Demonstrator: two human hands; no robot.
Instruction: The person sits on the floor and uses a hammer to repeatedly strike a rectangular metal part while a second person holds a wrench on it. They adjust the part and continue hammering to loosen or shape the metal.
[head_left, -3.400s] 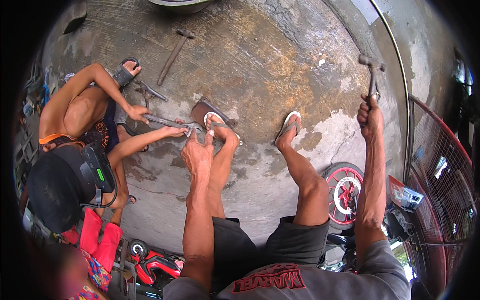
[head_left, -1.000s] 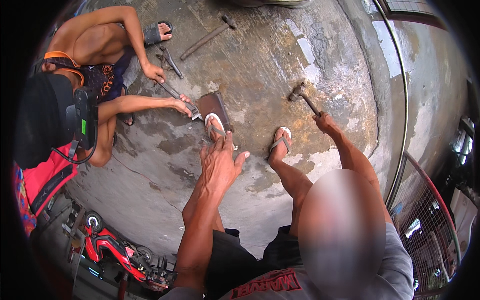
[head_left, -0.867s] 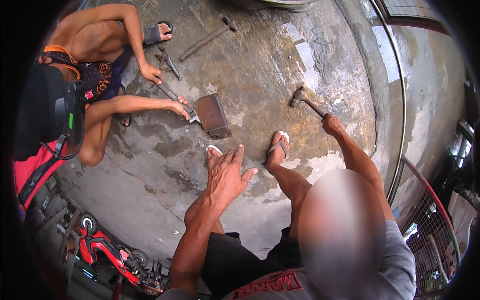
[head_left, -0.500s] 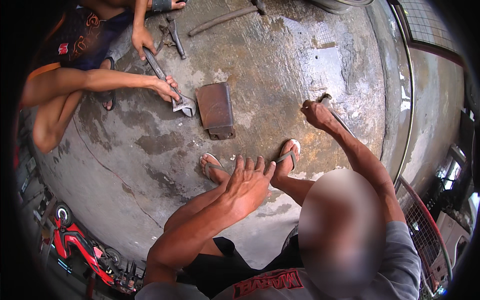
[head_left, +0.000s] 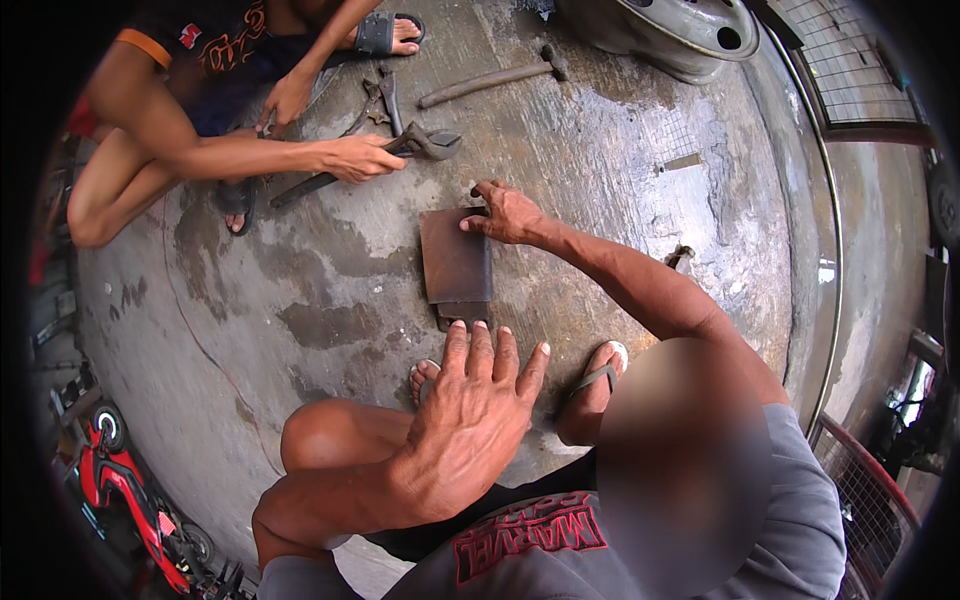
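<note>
Head view: at the far left, a red motorbike (head_left: 130, 505) stands beyond the concrete floor (head_left: 340, 265). Nearer, a co-worker's hand (head_left: 362, 158) is closed around an adjustable wrench (head_left: 436, 147), its head pointing right and crossing close by pliers (head_left: 390, 100) on the floor. Next comes the brown metal block (head_left: 455, 265), lying flat on the floor between the wearer's two hands, its narrower end toward the wearer. The left hand (head_left: 478, 400) is spread palm down, fingers extended over that near end; whether they touch it is unclear. Beyond the block lies a wooden-handled hammer (head_left: 488, 85). The right hand (head_left: 508, 216) reaches the block's far right corner, thumb over its top and fingers curled past the edge; how firmly it grips can't be made out. Farther right lies a second hammer (head_left: 682, 260), partly behind the forearm, with a wheel rim (head_left: 685, 45) above. The step appears to be taking hold of or repositioning the block; that would call for secure contact at both ends.
</note>
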